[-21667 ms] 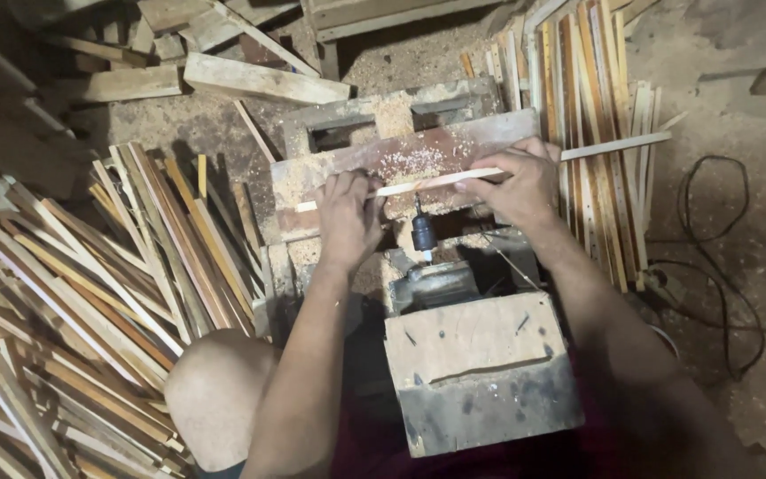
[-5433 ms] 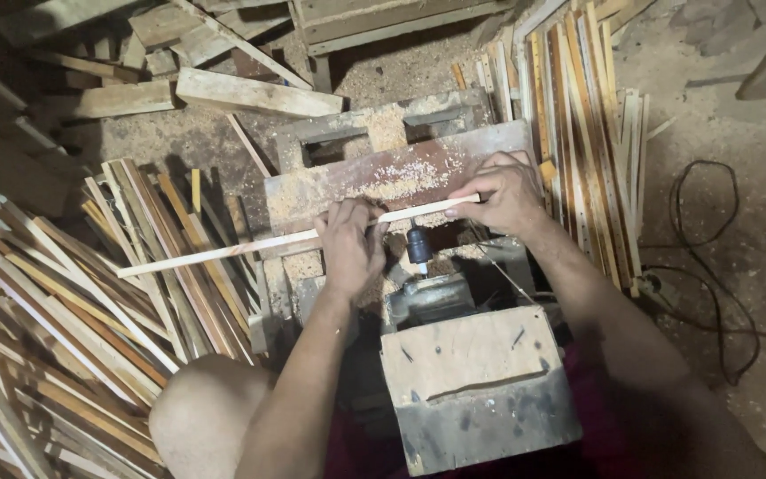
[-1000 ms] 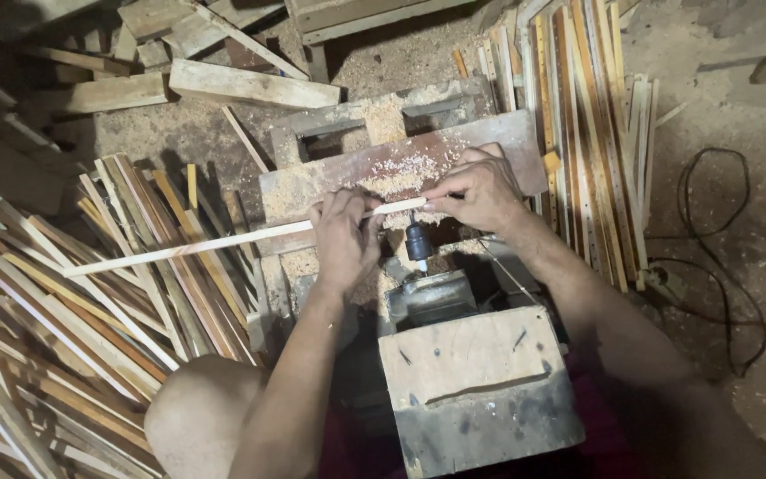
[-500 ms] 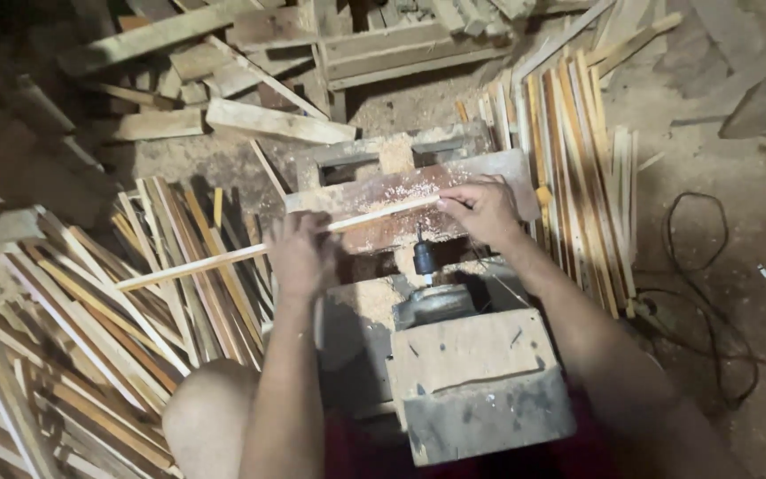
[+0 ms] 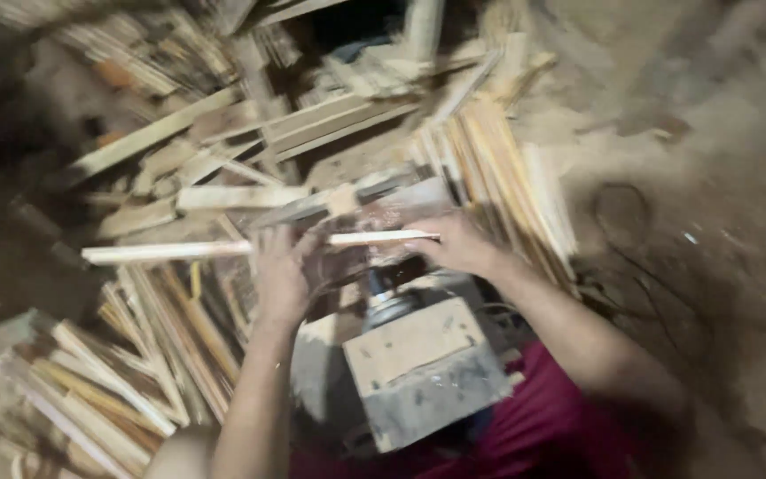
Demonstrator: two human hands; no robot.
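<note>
A long pale wooden strip (image 5: 170, 252) lies crosswise in front of me, and both my hands hold it. My left hand (image 5: 278, 277) grips it near the middle. My right hand (image 5: 459, 244) holds its right end. The strip sits over a dusty wooden work block (image 5: 374, 213). Just below the strip a small motor tool with a round head (image 5: 387, 306) pokes up from a wooden box (image 5: 423, 368). The picture is blurred by motion.
A heap of wooden strips (image 5: 126, 355) covers the floor at the left. Another stack of strips (image 5: 511, 182) leans at the right of the block. Loose boards (image 5: 330, 120) lie beyond. A black cable (image 5: 631, 257) loops on the dirt floor at the right.
The strip has slid leftwards through my hands, so more of it sticks out at the left. My view has swung and tilted, blurring the scene.
</note>
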